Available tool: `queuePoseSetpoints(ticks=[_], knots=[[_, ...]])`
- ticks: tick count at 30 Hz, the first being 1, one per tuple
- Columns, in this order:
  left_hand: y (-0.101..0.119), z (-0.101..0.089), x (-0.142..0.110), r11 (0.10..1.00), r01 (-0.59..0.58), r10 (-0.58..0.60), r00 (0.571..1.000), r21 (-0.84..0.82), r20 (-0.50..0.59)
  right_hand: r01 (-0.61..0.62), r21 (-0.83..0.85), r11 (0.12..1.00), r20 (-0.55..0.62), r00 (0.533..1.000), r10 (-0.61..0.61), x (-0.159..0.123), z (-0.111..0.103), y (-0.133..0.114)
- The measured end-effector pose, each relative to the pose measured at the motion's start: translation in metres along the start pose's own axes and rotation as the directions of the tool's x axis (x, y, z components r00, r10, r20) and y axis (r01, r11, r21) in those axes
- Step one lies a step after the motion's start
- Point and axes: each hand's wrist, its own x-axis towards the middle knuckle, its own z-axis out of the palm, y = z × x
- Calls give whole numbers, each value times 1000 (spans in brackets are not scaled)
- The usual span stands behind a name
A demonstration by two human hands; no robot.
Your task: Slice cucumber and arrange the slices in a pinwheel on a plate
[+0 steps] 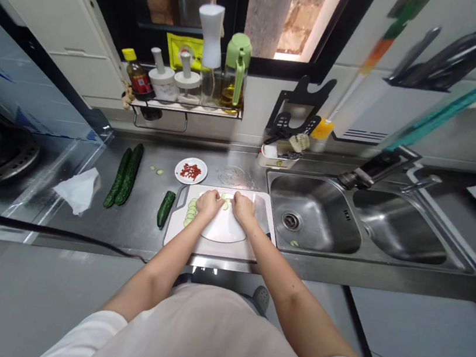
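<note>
A white plate (pixel 225 233) rests on the white cutting board (pixel 177 235), with both of my hands over its far side. Several pale green cucumber slices (pixel 226 205) lie there between my hands. My left hand (pixel 210 203) has its fingers pinched together at one of these slices. Closed too is my right hand (pixel 243 206), close to the slices; what its fingers hold is hidden. A row of overlapping cucumber slices (pixel 191 212) runs along the board's left part. Right of my right hand lies a knife, its broad blade (pixel 263 213) flat on the board.
Left of the board are a cut cucumber piece (pixel 165 209), two whole cucumbers (pixel 125 177) and a crumpled white cloth or tissue (pixel 79 189). A small plate (pixel 178 169) of chopped red pieces stands behind. The double sink (pixel 315 213) adjoins on the right; a seasoning rack (pixel 185 109) hangs above.
</note>
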Motion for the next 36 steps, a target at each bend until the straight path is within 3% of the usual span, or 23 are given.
queuePoseSetpoints(ticks=[18,24,36], knots=[[2,-1,2,1000,13,-13,1000,9,20,25,36,999,-1,1000,-25,-7,-7,1],[2,0,2,1000,3,-3,1000,9,15,60,146,987,-105,993,-44,-30,-5,1],[2,-3,1,1000,21,-21,1000,-23,7,43,318,947,-168,986,12,-77,9,17]])
